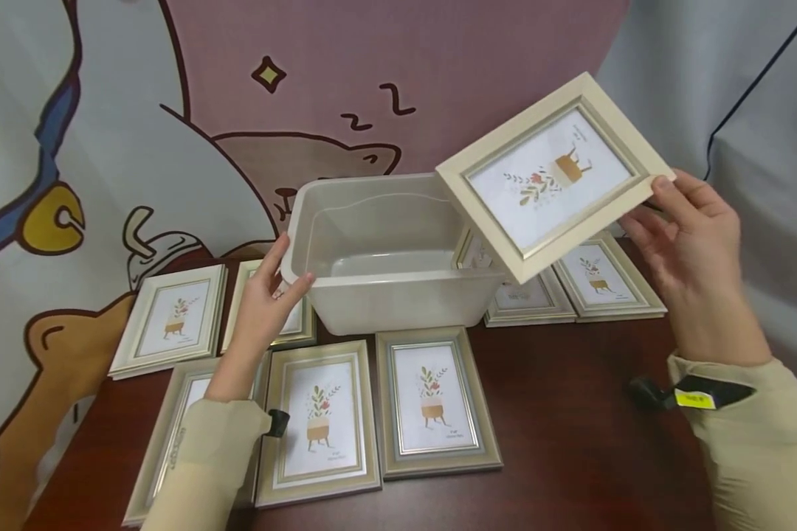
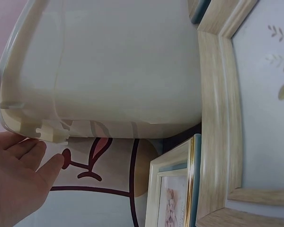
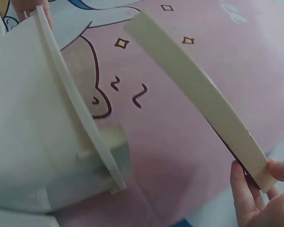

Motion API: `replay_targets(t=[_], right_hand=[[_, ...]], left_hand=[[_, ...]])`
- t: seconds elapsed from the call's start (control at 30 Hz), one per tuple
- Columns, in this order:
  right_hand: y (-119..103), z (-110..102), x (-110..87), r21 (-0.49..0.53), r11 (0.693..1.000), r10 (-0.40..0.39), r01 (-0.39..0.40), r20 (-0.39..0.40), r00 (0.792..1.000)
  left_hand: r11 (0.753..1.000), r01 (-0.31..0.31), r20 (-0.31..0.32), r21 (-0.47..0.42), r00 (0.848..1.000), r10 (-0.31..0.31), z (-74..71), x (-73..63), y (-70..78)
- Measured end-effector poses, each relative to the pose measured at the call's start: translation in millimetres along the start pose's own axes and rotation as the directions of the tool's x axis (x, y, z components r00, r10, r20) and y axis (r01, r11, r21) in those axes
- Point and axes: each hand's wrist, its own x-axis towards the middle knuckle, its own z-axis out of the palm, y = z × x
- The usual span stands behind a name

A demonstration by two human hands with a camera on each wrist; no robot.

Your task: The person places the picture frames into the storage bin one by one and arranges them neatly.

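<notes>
My right hand (image 1: 697,236) pinches a cream picture frame (image 1: 551,177) by one corner, thumb on the front and fingers behind. The frame is raised and tilted above the right end of a white plastic bin (image 1: 398,302), its plant print facing me upside down. Edge-on, the frame (image 3: 203,104) shows its thick pale side in the right wrist view. At the bin's left end, my left hand (image 1: 262,310) holds the rim corner, thumb at the front edge. Another picture frame (image 1: 473,251) stands inside the bin at the right, partly hidden by the raised one.
Left of the bin lie cream frames (image 1: 173,317), partly behind my left arm. Greenish-beige frames (image 1: 438,398) lie in front, and more frames (image 1: 601,276) lie at the right. They rest on a dark red-brown table (image 1: 571,413), backed by a cartoon-printed cloth (image 1: 478,74).
</notes>
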Motion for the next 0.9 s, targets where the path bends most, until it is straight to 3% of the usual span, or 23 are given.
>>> replay_targets(t=[0.17,0.3,0.5,0.73,0.83,0.9], right_hand=[[22.3,32.3,5.5,-0.060,0.994,-0.089,0.089,-0.003,0.996],[41.9,50.4,8.6,-0.152,0.969,-0.194,0.197,0.036,0.980],[66.0,61.8,14.4,-0.334,0.871,-0.340,0.360,0.121,0.933],[84.8,55.5,16.8,-0.446,0.769,-0.420,0.459,0.190,0.888],[91.3,51.0,14.9,-0.497,0.712,-0.442,0.495,0.230,0.867],[95.0,48.8,12.1,-0.548,0.654,-0.457,0.521,0.262,0.850]], left_hand=[[1.000,-0.013,-0.011,-0.002,1.000,0.013,-0.2,1.2,0.5],[1.000,-0.020,-0.019,0.001,1.000,0.020,0.0,1.0,0.1],[1.000,-0.015,-0.016,0.010,1.000,0.015,-0.2,-0.5,-1.3],[1.000,-0.008,-0.015,0.009,1.000,0.008,-1.3,-0.6,-0.1],[1.000,-0.001,-0.015,0.000,1.000,0.001,-1.0,-0.3,0.6],[1.000,0.001,-0.011,-0.011,1.000,-0.001,-0.3,-0.6,0.9]])
